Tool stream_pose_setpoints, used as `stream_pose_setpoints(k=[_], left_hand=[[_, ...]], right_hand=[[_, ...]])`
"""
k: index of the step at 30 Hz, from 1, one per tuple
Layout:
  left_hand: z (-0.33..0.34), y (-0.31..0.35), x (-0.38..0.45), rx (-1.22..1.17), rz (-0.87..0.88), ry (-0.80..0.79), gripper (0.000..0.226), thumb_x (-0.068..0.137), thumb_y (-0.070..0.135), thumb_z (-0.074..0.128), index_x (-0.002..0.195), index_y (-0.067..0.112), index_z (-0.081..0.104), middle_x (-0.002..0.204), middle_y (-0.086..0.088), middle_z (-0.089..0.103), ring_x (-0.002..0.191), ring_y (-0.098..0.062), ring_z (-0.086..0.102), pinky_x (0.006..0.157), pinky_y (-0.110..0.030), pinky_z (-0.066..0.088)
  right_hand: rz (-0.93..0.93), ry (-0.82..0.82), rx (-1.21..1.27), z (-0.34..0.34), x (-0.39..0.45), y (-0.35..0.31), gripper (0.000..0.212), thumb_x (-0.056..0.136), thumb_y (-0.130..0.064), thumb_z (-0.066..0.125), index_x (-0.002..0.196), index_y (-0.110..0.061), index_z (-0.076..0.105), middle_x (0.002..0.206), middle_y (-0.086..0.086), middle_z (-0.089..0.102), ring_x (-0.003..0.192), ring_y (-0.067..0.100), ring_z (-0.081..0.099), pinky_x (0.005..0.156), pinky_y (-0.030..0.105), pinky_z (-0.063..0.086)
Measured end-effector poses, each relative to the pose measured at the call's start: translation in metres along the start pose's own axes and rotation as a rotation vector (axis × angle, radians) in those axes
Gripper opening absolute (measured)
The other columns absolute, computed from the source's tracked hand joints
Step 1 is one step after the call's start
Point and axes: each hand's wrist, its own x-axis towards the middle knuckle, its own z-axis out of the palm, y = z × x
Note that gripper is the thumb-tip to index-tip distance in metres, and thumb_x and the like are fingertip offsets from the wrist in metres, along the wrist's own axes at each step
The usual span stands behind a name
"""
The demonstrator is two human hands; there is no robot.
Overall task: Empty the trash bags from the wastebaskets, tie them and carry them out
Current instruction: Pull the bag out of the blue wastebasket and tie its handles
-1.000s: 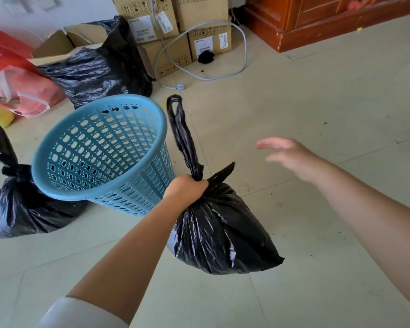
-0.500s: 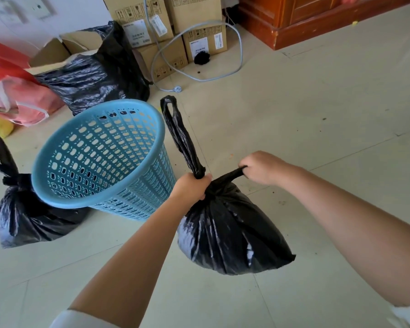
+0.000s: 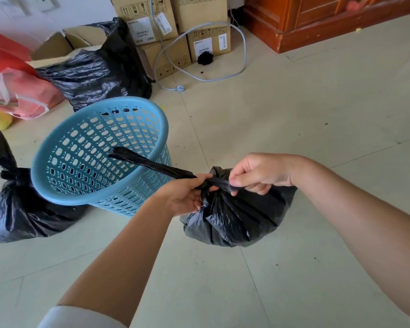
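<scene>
The person is holding a black trash bag (image 3: 237, 218) over the tiled floor (image 3: 317, 138), just beside the blue wastebasket (image 3: 100, 152), which is sitting without a liner. The left hand (image 3: 185, 197) is gripping one bag handle (image 3: 147, 163) at the gathered neck, the loose loop sticking out across the basket's rim, while the right hand (image 3: 258, 174) is pinching the other handle between curled fingers — both hands closed on plastic. To my eye they are working the two handles across each other to knot the bag shut, keeping it lifted so the weight is pulling the neck tight.

A second bag (image 3: 26, 209), already knotted, is resting on the floor left of the basket, seemingly waiting to be carried out. Against the wall, cardboard boxes (image 3: 199, 27) are carrying white shipping labels and printed handling symbols — the writing is too small to read.
</scene>
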Motion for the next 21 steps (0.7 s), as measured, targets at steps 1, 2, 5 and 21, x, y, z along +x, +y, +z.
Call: stream_pose_setpoints(k=[1,2,5,21], left_hand=[[0.000,0.000,0.000,-0.030,0.008,0.015,0.029,0.099,0.017,0.036,0.080,0.019,0.058,0.045,0.002,0.067,0.032,-0.004,0.052,0.049,-0.020,0.024],[0.001,0.000,0.000,-0.054,0.011,0.029,0.029,0.099,0.015,0.038,0.077,0.018,0.057,0.043,0.003,0.065,0.031,-0.004,0.052,0.047,-0.019,0.025],[0.002,-0.001,0.001,-0.135,0.025,0.069,0.029,0.094,0.009,0.046,0.066,0.016,0.052,0.041,0.005,0.061,0.037,-0.005,0.051,0.035,-0.014,0.025],[-0.003,-0.013,0.009,0.306,0.242,-0.081,0.055,0.080,-0.021,0.052,0.040,0.016,0.046,0.046,0.004,0.059,0.045,-0.001,0.057,0.031,-0.010,0.022]], right_hand=[[0.024,-0.033,0.000,0.002,0.002,0.005,0.030,0.096,-0.006,0.039,0.071,-0.007,0.055,0.032,-0.011,0.024,0.030,-0.001,0.018,0.036,0.012,0.015],[0.053,-0.056,0.002,0.005,0.004,0.010,0.030,0.095,-0.006,0.039,0.071,-0.007,0.057,0.032,-0.010,0.025,0.030,0.000,0.018,0.035,0.011,0.016],[0.158,-0.105,-0.024,0.013,0.012,0.024,0.029,0.095,-0.007,0.040,0.072,-0.009,0.058,0.032,-0.013,0.027,0.029,0.001,0.020,0.035,0.011,0.016],[-0.061,0.394,-0.687,0.009,0.024,0.033,0.077,0.074,0.008,0.053,0.141,-0.022,0.032,0.154,0.003,0.022,0.144,0.018,0.015,0.117,0.027,0.014]])
